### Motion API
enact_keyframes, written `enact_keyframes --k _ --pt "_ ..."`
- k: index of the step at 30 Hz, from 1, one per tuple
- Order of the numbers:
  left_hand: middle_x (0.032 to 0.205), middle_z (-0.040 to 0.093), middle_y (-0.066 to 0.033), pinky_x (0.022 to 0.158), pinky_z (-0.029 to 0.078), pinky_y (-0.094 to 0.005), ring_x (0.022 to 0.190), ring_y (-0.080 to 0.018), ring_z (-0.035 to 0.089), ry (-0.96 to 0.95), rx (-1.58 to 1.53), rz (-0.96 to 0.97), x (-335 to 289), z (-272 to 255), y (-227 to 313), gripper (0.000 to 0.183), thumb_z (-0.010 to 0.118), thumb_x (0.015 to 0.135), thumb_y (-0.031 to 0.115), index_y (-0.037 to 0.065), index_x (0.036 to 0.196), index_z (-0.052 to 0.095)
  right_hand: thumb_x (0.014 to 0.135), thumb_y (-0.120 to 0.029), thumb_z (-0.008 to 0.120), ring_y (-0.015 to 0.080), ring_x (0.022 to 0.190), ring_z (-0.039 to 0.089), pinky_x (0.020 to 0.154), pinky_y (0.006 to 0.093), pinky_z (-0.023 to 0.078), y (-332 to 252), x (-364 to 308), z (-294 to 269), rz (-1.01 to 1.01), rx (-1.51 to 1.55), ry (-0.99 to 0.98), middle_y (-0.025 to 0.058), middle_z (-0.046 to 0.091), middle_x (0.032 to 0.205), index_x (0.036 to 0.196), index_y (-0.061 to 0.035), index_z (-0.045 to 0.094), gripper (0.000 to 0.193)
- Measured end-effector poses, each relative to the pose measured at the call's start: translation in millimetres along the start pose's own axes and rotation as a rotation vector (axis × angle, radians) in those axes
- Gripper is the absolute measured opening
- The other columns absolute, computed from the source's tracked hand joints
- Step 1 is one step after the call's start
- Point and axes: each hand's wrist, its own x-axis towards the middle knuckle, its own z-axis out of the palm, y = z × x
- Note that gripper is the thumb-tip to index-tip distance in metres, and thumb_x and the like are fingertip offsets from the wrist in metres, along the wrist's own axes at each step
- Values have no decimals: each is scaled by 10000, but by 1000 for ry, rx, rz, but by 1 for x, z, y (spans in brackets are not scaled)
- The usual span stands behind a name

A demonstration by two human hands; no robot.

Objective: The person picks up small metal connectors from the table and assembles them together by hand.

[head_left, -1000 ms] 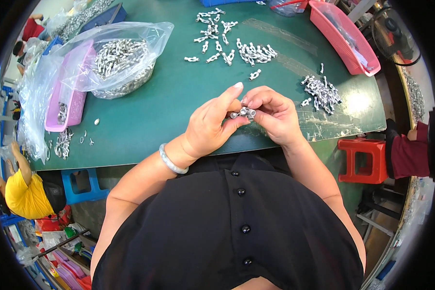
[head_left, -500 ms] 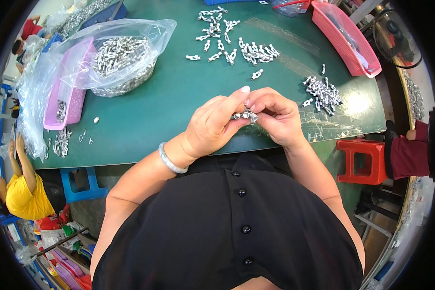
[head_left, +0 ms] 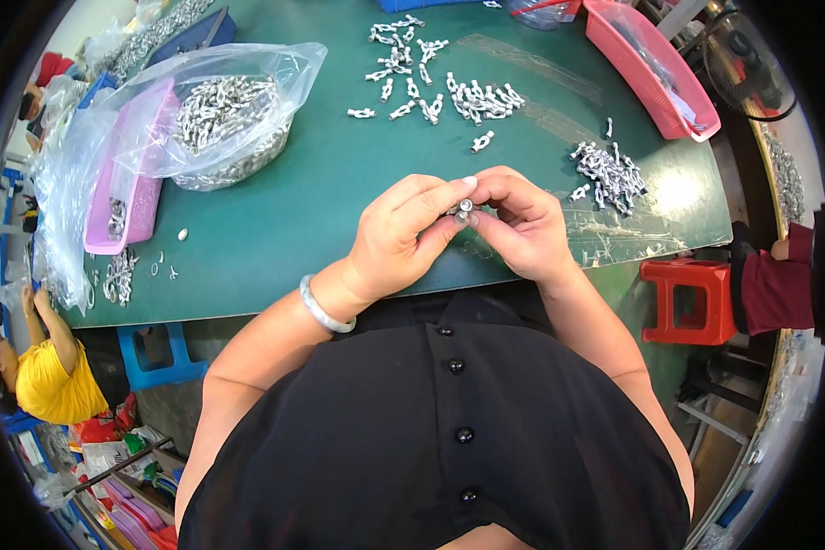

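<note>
My left hand [head_left: 403, 240] and my right hand [head_left: 521, 227] meet over the near edge of the green table [head_left: 312, 211]. Both pinch one small silver metal part [head_left: 465, 208] between their fingertips. A light bangle [head_left: 324, 310] sits on my left wrist. Loose silver parts lie in a scattered group [head_left: 440, 87] at the far middle. A tighter pile of silver parts [head_left: 607, 174] lies to the right of my right hand.
A clear plastic bag full of metal parts [head_left: 229, 124] lies at the far left beside a pink tray [head_left: 133, 188]. A second pink tray [head_left: 651, 69] stands far right. A red stool [head_left: 687, 298] is below the table's right edge. A person in yellow [head_left: 41, 376] sits lower left.
My hands have stayed together on the small part, with only slight finger shifts. Nothing else on the table has moved.
</note>
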Motion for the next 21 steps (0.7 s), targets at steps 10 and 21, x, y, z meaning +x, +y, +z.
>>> enact_keyframes --k 10,21 --pt "877 602 -44 646 465 -223 747 -85 563 -22 -423 -391 -6 4 -2 281 649 790 12 33 1066 604 786 62 584 84 801 540 708 234 463 -7 1 7 92 -69 89 34 567 892 982 -10 505 223" --pt "840 601 -19 560 438 -190 668 -51 533 -67 -696 -731 0 2 -1 167 562 904 130 23 1032 568 838 3 588 67 740 544 672 221 468 -13 2 9 293 44 53 21 594 846 951 0 553 118"
